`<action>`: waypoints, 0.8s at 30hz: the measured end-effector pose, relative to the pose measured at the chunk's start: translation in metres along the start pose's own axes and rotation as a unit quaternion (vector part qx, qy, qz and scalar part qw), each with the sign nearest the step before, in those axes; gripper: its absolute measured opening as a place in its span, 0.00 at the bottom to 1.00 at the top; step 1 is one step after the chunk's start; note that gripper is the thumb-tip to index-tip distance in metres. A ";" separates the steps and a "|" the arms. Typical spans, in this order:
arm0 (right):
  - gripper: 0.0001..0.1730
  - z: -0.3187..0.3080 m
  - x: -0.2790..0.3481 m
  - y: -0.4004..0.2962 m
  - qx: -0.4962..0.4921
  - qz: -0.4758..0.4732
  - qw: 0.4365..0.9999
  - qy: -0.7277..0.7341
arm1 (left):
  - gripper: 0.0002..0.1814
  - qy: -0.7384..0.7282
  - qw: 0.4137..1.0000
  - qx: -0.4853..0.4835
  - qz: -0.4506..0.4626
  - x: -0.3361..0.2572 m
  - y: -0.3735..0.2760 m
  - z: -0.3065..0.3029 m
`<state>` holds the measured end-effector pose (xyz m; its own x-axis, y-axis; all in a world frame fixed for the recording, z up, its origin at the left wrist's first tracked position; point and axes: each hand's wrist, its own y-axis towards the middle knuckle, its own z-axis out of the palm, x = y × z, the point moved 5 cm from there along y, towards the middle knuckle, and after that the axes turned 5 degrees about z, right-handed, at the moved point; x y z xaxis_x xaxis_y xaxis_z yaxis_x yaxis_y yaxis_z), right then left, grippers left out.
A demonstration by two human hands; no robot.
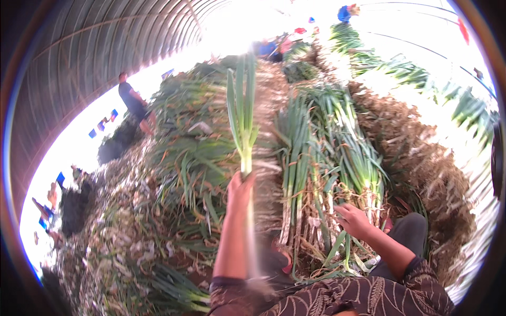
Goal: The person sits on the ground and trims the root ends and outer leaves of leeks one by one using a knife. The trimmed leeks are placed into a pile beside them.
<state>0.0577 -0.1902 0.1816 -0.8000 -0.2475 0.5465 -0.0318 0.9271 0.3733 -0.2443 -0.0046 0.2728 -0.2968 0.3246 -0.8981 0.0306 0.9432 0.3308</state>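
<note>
My left hand [240, 187] grips one long green onion [246, 158] by its pale stalk. Its green leaves point away from me, and its white lower end hangs down along my forearm, blurred. Over on the right, my right hand [352, 222] hovers at the white stalks of a heap of green onions [294, 173], fingers apart and nothing seen between them. Dry brown husks cling to many stalks in that heap. Whether the fingertips touch the stalks I cannot tell. Loose peeled leaves [348, 252] lie below that hand, by my knee [415, 233].
To the left spreads a mound of leaves and peelings [126, 233]. A long row of onions with roots [431, 158] runs along the right. A person in dark clothes [132, 98] stands at far left; other people sit farther off. A ribbed tunnel roof [99, 47] curves overhead.
</note>
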 end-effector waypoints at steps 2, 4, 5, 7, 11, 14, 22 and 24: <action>0.27 -0.025 0.015 0.022 -0.071 -0.031 0.997 -0.030 | 0.12 0.071 0.992 0.083 0.059 -0.035 -0.019 -0.001; 0.28 -0.051 0.040 0.043 -0.154 -0.083 0.981 -0.078 | 0.16 0.206 0.965 0.116 0.117 -0.056 -0.051 -0.020; 0.31 -0.063 0.051 0.054 -0.203 -0.120 0.968 -0.083 | 0.15 0.268 0.948 0.132 0.112 -0.060 -0.070 -0.028; 0.38 -0.076 0.069 0.066 -0.242 -0.106 0.955 -0.134 | 0.13 0.326 0.920 0.159 0.146 -0.055 -0.109 -0.046; 0.29 -0.061 0.036 0.067 -0.135 -0.115 0.953 -0.244 | 0.17 0.388 0.882 0.200 0.175 -0.038 -0.175 -0.065; 0.09 -0.015 -0.018 0.041 -0.004 -0.095 0.976 -0.195 | 0.19 0.453 0.832 0.243 0.208 -0.036 -0.204 -0.080; 0.15 0.046 -0.035 0.005 0.079 0.022 0.988 -0.134 | 0.20 0.518 0.802 0.242 0.173 -0.038 -0.245 -0.136; 0.12 0.068 -0.117 -0.004 0.012 0.038 0.992 -0.118 | 0.19 0.510 0.814 0.213 0.177 -0.038 -0.244 -0.136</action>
<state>0.1107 -0.1463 0.0651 -0.9187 -0.1056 0.3805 0.0230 0.9477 0.3185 -0.3705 -0.2569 0.2657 -0.8291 0.5589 0.0115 0.5505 0.8127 0.1909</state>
